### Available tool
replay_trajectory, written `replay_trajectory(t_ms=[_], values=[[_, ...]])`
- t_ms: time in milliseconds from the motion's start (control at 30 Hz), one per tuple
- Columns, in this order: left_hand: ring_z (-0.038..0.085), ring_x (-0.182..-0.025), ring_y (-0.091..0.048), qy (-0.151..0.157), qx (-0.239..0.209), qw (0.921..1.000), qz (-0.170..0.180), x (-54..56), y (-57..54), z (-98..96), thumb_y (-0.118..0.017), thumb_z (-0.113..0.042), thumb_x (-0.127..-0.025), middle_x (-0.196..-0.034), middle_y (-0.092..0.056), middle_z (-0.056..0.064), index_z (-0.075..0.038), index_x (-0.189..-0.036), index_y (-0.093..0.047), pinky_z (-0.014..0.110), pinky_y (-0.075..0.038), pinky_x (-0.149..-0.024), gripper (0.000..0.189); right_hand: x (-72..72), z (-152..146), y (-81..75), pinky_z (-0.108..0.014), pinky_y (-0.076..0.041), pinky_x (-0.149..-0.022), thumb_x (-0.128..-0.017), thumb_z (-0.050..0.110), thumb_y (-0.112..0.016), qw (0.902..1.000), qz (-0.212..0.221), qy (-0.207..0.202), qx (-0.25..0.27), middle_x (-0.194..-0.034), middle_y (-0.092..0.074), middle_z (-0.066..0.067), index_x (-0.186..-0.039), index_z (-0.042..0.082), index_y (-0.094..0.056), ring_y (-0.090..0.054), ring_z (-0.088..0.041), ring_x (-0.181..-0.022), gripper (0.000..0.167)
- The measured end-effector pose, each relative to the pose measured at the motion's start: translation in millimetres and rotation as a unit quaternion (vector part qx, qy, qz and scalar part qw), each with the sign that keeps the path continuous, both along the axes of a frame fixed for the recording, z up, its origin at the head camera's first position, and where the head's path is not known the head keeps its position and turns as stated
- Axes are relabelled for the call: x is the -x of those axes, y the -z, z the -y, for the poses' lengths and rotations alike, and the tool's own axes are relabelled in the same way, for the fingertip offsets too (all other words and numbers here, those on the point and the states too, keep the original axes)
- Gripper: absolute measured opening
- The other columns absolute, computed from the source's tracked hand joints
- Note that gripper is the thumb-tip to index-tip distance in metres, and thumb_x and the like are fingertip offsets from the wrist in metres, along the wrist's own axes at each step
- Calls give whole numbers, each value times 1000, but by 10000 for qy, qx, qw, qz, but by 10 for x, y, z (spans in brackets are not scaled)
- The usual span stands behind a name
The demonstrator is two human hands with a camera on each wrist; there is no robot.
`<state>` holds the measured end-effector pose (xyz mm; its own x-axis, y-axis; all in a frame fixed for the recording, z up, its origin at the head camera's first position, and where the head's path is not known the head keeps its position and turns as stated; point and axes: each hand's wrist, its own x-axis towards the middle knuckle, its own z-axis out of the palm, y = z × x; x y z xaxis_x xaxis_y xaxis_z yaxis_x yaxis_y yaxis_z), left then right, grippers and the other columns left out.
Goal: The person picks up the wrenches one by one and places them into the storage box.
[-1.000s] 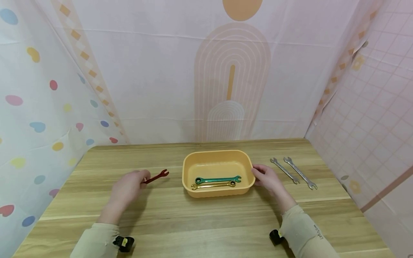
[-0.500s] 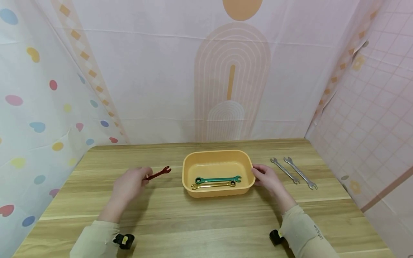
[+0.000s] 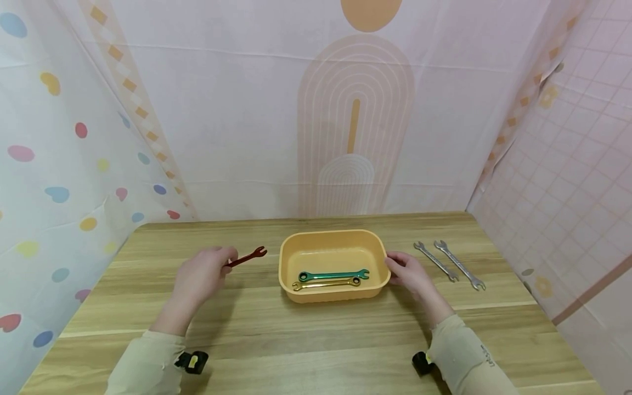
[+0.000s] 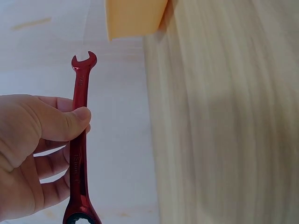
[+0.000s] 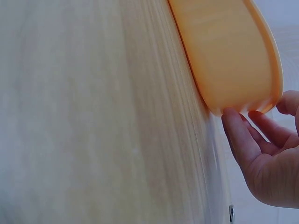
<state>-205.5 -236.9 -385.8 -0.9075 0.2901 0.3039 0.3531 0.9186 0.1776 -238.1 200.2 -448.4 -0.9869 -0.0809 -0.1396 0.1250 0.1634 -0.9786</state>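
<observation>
My left hand [image 3: 201, 277] pinches a dark red combination wrench [image 4: 78, 154] between thumb and fingers, left of a yellow plastic bin [image 3: 326, 297]. In the left wrist view, its open-end jaw points up and the ring end is partly cut off at the bottom edge. In the bin lie a green ratcheting wrench [image 3: 336, 275] and a gold ratcheting wrench [image 3: 326, 283], side by side along the near wall. My right hand [image 3: 411, 274] rests its fingertips [image 5: 230, 114] against the bin's right end, one finger reaching up to the rim.
Two silver open-end wrenches [image 3: 436, 261] lie slanted on the wooden table [image 3: 316, 345], right of my right hand. Printed cloth [image 3: 237, 137] hangs behind the table and along both sides.
My left hand has moved slightly right and away from me with the red wrench, nearing the bin. The right hand, bin and other wrenches stay in place.
</observation>
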Motion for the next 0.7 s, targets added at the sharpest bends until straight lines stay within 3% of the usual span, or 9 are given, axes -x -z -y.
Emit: replay_trajectory(t_ms=[233,700], values=[[27,-71,-60,-52,16,10000,-3,9,-93,-73,-76,1,-83,-82,-64,3,-15,-96,-68,40,-46,-49,22,-18,16,-24,-29,-57,-77,-103,10,-52,9999,49,23,113,-125,-54,-28,-137,-15,-45,-63,-17,-90,43],[25,-68,-60,156,207,9996,-133,65,-198,-286,-77,0,-82,-78,-64,0,-15,-93,-68,39,-47,-51,21,1,3,3,-30,-57,-77,-103,8,-51,9999,-4,-11,108,-128,-53,-31,-136,-16,-46,-64,-19,-91,41]])
